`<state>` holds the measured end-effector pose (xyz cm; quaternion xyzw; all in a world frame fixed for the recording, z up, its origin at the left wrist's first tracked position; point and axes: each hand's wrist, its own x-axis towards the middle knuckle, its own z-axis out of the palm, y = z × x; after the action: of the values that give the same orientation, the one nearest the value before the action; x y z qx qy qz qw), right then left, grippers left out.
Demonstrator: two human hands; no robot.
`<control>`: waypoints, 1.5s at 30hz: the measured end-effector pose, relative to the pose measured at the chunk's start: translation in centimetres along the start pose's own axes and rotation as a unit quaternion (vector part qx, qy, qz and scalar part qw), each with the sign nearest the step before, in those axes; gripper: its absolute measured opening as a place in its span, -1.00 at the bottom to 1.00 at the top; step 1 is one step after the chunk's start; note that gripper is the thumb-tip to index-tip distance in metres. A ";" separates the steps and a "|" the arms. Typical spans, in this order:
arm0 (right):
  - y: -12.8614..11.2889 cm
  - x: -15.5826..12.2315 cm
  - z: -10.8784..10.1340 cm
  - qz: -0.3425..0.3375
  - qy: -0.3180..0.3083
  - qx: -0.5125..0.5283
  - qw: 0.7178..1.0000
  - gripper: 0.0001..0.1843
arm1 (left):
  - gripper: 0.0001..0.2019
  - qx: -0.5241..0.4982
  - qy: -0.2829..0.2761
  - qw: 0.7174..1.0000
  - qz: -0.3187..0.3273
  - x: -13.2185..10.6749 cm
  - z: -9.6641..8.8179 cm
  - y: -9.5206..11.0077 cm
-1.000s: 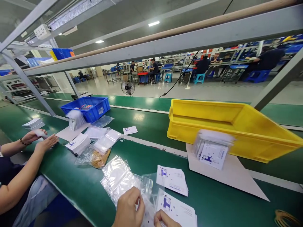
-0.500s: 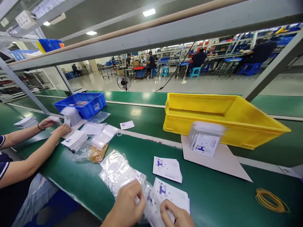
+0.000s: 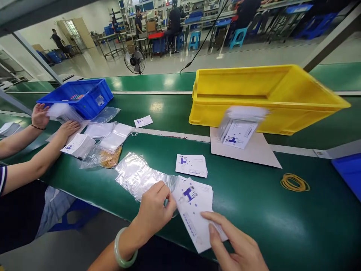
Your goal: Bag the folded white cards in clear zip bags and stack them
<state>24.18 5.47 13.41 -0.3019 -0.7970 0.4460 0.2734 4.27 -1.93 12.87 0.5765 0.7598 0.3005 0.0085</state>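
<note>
My left hand (image 3: 158, 203), a pale green bangle on its wrist, is closed in a pinch at a clear plastic bag (image 3: 170, 181). Between thumb and forefinger my right hand (image 3: 237, 241) grips the lower right edge of a white printed card (image 3: 187, 210). The card's upper left corner is beside my left fingers and the bag's open-looking end; whether it is inside the bag I cannot tell. Behind it, partly covered, lies a stack of cards (image 3: 208, 190). A second card stack (image 3: 191, 165) sits farther back. Clear bags (image 3: 135, 173) are spread left of my hands.
A yellow bin (image 3: 270, 116) stands at the back right, filled bags (image 3: 239, 131) leaning before it on cardboard (image 3: 254, 158). Rubber bands (image 3: 295, 183) lie right. At left, a co-worker's hands (image 3: 69, 128) handle bags near a blue bin (image 3: 96, 99).
The view has tilted down. My right hand has moved away from the bag and now grips a card beside my left hand, which still pinches at the plastic.
</note>
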 end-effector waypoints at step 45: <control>-0.4 1.5 1.2 -0.092 -0.130 0.070 0.985 -0.76 | -0.83 -0.325 -0.265 0.904 0.080 0.2 -3.5 1.6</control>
<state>22.21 5.75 13.47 -0.1465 -0.8169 0.5090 0.2282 4.29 -3.07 16.58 0.6592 0.5411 0.3665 0.3720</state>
